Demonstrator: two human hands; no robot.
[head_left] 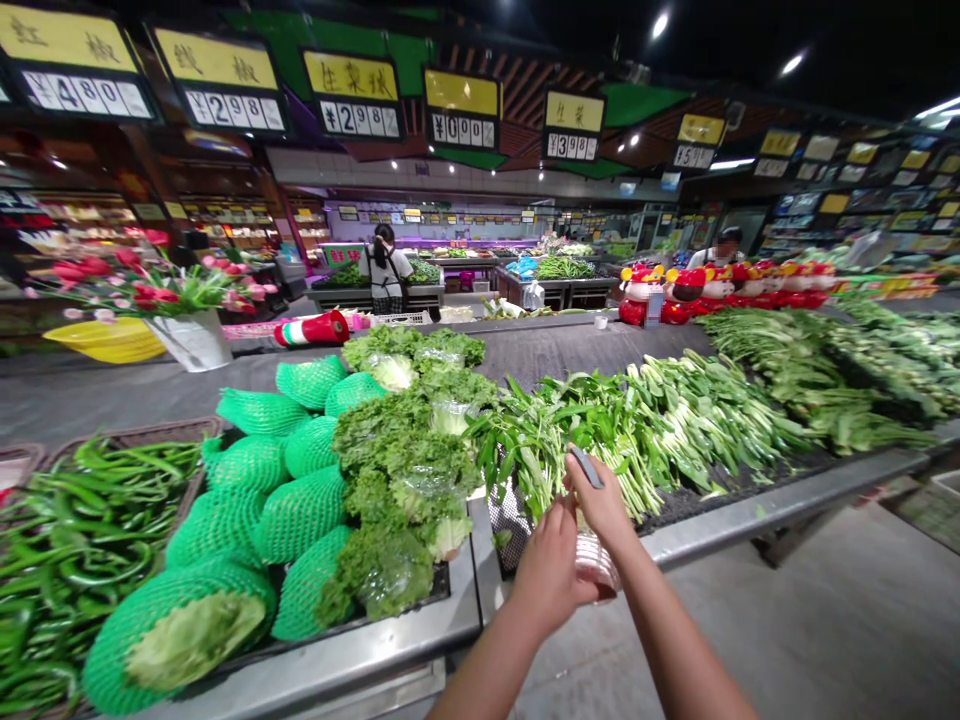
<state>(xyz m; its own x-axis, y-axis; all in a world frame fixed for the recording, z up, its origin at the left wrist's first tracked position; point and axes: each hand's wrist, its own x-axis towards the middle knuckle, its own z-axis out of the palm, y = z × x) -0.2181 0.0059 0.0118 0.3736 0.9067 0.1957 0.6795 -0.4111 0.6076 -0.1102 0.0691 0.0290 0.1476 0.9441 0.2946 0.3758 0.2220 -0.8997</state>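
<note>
Two hands sit just below the pak choi pile: right hand pinches a grey strip, left hand curls, its grip hidden, clear plastic beside it

Yellow price signs overhead; ceiling spotlights; grey floor.

We have netted green lettuces at nine o'clock, green peppers beyond them, pink flowers at ten, and a person at a far stall at twelve.
</note>
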